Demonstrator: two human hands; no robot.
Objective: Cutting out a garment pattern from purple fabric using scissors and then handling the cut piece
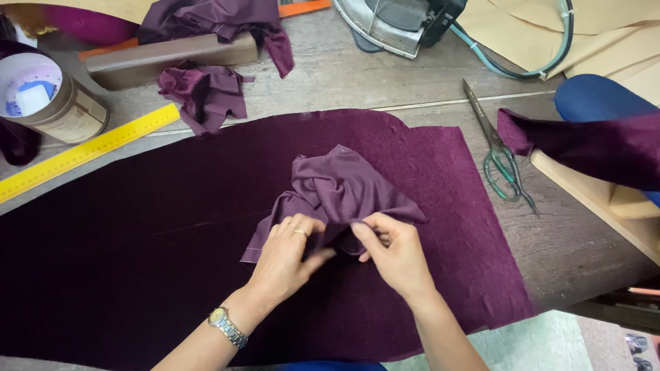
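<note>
A crumpled piece of smooth purple fabric lies on a large dark purple felt-like cloth spread over the wooden table. My left hand, with a ring and a wristwatch, pinches the lower edge of the crumpled piece. My right hand grips the same edge just beside it, fingers closed on the fabric. The two hands almost touch.
Green-handled scissors lie to the right on the table. A yellow ruler and a round tin sit at the left. Purple scraps, a wooden block and an iron are at the back. More purple cloth drapes at right.
</note>
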